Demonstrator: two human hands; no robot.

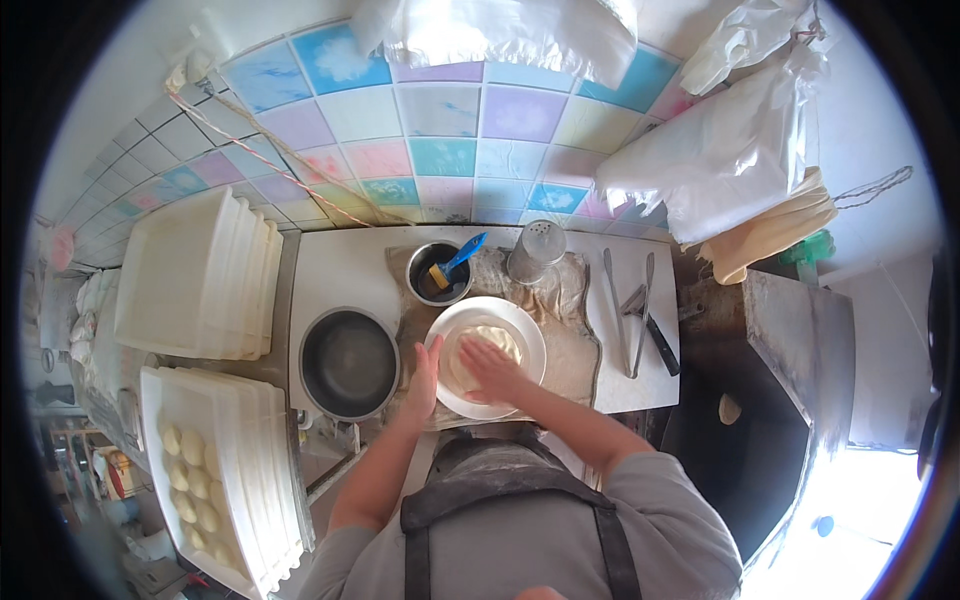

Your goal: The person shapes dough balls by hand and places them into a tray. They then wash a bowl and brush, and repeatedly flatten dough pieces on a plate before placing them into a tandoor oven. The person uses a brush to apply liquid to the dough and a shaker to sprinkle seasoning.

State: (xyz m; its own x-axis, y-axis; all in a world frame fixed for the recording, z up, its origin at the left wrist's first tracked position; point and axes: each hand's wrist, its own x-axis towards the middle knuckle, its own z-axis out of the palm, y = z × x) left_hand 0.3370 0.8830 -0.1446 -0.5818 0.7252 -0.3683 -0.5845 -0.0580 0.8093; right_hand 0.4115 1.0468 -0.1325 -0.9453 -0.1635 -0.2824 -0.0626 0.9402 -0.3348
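On a round white plate [534, 337] lies a flattened piece of pale dough [504, 339]. My right hand [491, 371] rests palm down on the dough, fingers extended. My left hand [425, 379] is upright at the plate's left edge, its fingers straight and holding nothing. Behind the plate, a small metal pot [414, 288] holds a brush with a blue handle [463, 253]. A metal shaker with a perforated top [537, 255] stands on the brown cloth [570, 330]. Left of my left hand is a dark round pan [349, 364].
Metal tongs [615, 315] and a black-handled tool [663, 346] lie at the right of the white worktop [330, 262]. Stacked white trays [262, 457], the top one bearing dough balls [196, 484], stand left. A dark oven-like opening [720, 465] with one pale piece inside [729, 409] is right.
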